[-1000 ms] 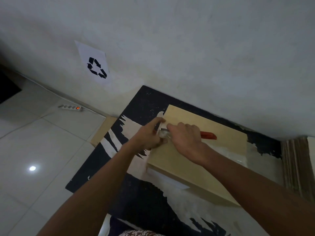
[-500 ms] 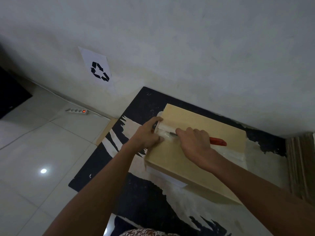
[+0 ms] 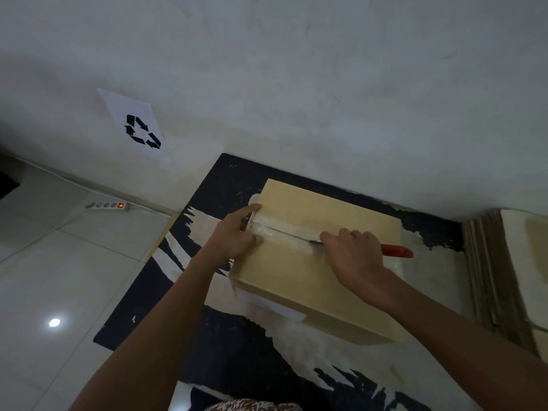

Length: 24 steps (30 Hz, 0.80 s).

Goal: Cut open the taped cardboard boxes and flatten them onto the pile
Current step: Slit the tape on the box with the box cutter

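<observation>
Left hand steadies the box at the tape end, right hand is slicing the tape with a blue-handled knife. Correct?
Not quite: the head view shows the knife has a red handle, not blue. The rest holds: the left hand steadies the cardboard box at the tape end and the right hand slices along the tape.

A home's improvised recycling corner: a recycling-symbol sheet taped to the plain white wall, glossy floor tiles, a power strip at far left, flattened cardboard stacked right.

Dim, wide-angle warp, glare on floor tiles
</observation>
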Motion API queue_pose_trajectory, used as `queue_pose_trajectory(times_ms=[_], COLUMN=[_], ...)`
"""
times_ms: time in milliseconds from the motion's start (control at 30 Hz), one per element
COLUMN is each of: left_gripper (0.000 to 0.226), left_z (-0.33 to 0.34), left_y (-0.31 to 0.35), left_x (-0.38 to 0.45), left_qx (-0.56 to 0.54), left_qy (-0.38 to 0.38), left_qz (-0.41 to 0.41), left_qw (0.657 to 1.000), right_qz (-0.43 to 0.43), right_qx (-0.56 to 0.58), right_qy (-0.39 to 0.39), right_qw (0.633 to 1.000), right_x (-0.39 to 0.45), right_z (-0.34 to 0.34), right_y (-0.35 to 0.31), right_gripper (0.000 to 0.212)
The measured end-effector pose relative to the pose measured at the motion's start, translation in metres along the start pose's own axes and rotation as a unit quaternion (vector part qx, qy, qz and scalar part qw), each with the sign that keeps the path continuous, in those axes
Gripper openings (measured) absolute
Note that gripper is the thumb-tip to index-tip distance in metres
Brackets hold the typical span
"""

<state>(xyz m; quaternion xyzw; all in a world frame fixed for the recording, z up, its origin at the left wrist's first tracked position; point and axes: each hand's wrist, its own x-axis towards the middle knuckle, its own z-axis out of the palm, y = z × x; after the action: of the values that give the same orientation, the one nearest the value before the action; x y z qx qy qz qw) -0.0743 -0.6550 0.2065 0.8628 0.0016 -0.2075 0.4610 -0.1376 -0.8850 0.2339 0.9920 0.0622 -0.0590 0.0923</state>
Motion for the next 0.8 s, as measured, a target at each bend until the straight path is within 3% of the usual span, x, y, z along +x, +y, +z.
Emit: queue_pose_trajectory(times_ms=[300,400,467,533,600,800], left_gripper=[0.06,0.059,0.061,0.058,0.065,0.074], left_z=[0.019,0.041,0.071,0.104,0.131,0.122], left_y=[0.007,0.015,0.03,0.045,0.048,0.027], left_x=[-0.004,-0.011,-0.021,-0.03,-0.033,-0.015], left_qx=[0.069,0.22,0.295,0.3,0.326,0.408], left_qy=[0.061,0.154,0.185,0.14,0.08,0.061], left_qz=[0.008,0.001,0.042,0.084,0.076,0.109], left_qw=[0.996,0.963,0.937,0.94,0.939,0.905], right_qz=[0.067,0.075,0.075,0.074,0.074,0.079], right_qx=[-0.01,0.01,0.013,0.016,0.023,0.068], right_qy=[-0.024,-0.03,-0.036,-0.043,-0.046,-0.053], right_qw=[0.997,0.997,0.996,0.996,0.996,0.993], right_x=[-0.046,-0.048,-0.046,-0.046,-0.047,-0.045], right_z=[0.006,0.009,0.009,0.007,0.005,-0.002], right_y=[0.047,0.049,0.048,0.048,0.048,0.038], right_gripper=[0.028,0.031,0.031,0.03,0.029,0.028])
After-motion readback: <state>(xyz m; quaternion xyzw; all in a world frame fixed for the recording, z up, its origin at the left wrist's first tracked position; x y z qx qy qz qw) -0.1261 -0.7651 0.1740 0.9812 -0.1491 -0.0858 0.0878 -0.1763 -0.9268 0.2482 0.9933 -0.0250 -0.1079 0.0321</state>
